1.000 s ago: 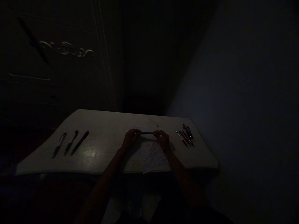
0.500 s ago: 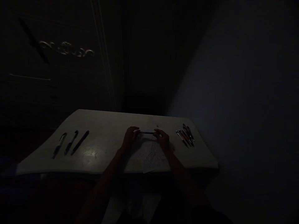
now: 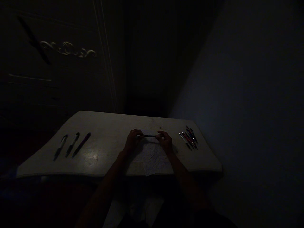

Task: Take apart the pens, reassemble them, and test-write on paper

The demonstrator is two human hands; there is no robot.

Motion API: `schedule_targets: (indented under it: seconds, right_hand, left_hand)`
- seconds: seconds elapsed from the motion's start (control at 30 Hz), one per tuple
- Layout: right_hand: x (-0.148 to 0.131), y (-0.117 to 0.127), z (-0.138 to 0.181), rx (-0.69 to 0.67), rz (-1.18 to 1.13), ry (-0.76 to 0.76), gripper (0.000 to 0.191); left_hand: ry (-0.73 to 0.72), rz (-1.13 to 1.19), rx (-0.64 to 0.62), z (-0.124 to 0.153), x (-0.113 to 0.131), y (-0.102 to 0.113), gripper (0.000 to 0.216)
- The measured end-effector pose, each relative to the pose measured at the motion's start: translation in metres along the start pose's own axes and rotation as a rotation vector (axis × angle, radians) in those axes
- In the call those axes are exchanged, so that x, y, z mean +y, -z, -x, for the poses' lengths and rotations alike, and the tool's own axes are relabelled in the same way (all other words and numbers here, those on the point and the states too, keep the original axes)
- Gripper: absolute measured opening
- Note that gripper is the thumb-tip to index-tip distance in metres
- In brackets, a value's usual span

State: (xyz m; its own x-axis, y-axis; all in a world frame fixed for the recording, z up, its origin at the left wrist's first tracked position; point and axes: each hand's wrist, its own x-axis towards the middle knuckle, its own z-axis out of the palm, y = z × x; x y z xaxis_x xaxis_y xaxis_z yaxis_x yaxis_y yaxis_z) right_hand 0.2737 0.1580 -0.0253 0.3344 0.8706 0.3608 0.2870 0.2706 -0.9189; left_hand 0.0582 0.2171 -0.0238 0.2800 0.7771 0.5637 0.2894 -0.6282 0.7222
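In dim light I hold a dark pen level between both hands over a sheet of scribbled paper. My left hand pinches the pen's left end. The right end sits in the closed fingers of my right hand. Both hands hover just above the pale table, near its middle.
Three dark pens lie side by side at the table's left. Several coloured pens are bunched at the right. A dark cabinet with a carved ornament stands behind on the left. A wall rises close on the right.
The pen and both hands stay in almost the same spot; the fingers have only shifted slightly on the pen's ends.
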Motion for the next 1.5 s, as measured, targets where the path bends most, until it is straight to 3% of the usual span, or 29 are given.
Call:
schedule_targets:
  seconds: [0.27,0.47,0.73,1.07,1.33,1.5]
  right_hand:
    - [-0.001,0.0,-0.001,0.025,-0.052,0.004,0.033]
    - [-0.004,-0.001,0.001,0.017,-0.048,0.006,0.034]
    - [0.0,0.001,0.0,-0.029,-0.034,0.002,0.035]
    - [0.0,-0.002,0.0,-0.023,-0.034,0.009,0.031]
    - [0.006,0.0,-0.007,-0.102,-0.127,0.035,0.046]
    - [0.015,0.018,-0.031,0.014,0.095,0.104,0.037]
  left_hand:
    - [0.081,0.042,0.038,0.002,0.007,0.001,0.03]
    - [0.091,-0.09,-0.022,-0.001,-0.008,-0.004,0.027]
    - [0.032,-0.061,-0.057,0.0,-0.001,0.003,0.012]
    - [0.002,-0.203,-0.004,0.0,0.005,0.0,0.006]
    - [0.03,-0.173,0.072,0.001,0.001,0.003,0.007]
    - [0.068,-0.164,0.104,-0.001,-0.004,0.002,0.004]
